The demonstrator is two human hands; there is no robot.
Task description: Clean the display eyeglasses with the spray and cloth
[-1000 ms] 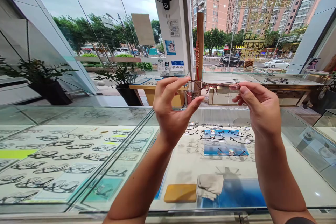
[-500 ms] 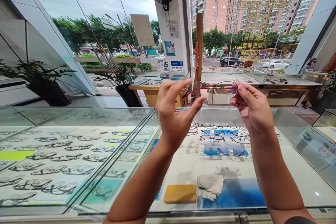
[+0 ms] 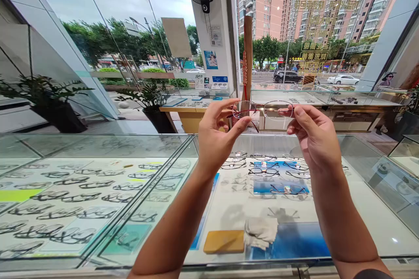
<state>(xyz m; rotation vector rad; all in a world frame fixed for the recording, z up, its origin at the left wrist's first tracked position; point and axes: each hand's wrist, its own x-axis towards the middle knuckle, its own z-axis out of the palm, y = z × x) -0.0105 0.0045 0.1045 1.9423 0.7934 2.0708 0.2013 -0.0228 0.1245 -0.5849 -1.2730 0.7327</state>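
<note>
A thin-rimmed pair of eyeglasses [image 3: 278,101] is held up in the air above the glass showcase, between my two hands. My left hand [image 3: 218,133] grips the left lens side, its thumb below and fingers above. At the other end, my right hand [image 3: 316,133] pinches the frame's edge between thumb and fingers. One dark temple arm of the glasses slants down near my left thumb. Below, on the showcase, lie a yellow case [image 3: 224,242] and a crumpled grey cloth [image 3: 261,232], side by side.
Rows of eyeglasses [image 3: 264,171] lie in the showcase under my hands, some on blue cards. Another glass case [image 3: 75,196] with many frames is at the left. Farther back stand potted plants [image 3: 153,100], a wooden post [image 3: 248,56] and more counters [image 3: 347,98].
The eyeglasses have turned and tilted between my hands, so a temple arm now shows below the left lens. My left hand has shifted slightly right.
</note>
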